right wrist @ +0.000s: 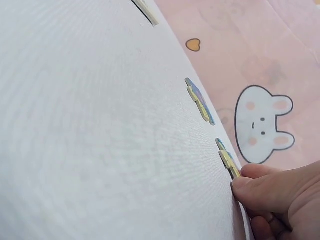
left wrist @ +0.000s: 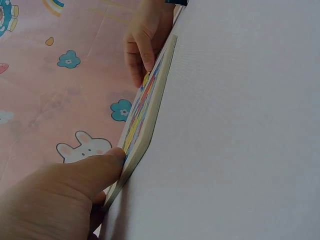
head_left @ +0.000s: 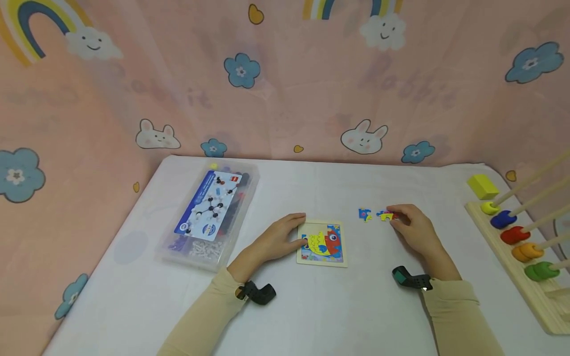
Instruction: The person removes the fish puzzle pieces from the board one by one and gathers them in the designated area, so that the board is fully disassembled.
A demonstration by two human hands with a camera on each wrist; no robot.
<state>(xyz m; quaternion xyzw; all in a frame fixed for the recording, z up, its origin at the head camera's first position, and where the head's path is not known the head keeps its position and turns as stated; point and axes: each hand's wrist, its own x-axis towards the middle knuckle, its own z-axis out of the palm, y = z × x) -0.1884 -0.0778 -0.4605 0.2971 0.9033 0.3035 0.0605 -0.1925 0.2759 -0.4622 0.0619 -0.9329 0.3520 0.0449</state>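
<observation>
A small wooden jigsaw puzzle board (head_left: 322, 263) with a yellow and red fish picture lies on the table. My left hand (head_left: 280, 236) grips its left edge, thumb over the picture and index finger along the upper corner. In the left wrist view, the thumb presses the near end of the puzzle board (left wrist: 157, 107). To the board's right, my right hand (head_left: 415, 232) pinches a yellow, red and blue puzzle piece (head_left: 385, 215) between thumb and forefinger, close over the table. A loose blue puzzle piece (head_left: 364, 214) with yellow lies just left of it.
A clear plastic case (head_left: 207, 212) of molecular model parts stands at the left. Along the right edge is a wooden bead rack (head_left: 507, 257) with coloured beads on pegs. A yellow block (head_left: 483, 186) sits behind it. A pink patterned cloth (head_left: 285, 89) hangs behind the table.
</observation>
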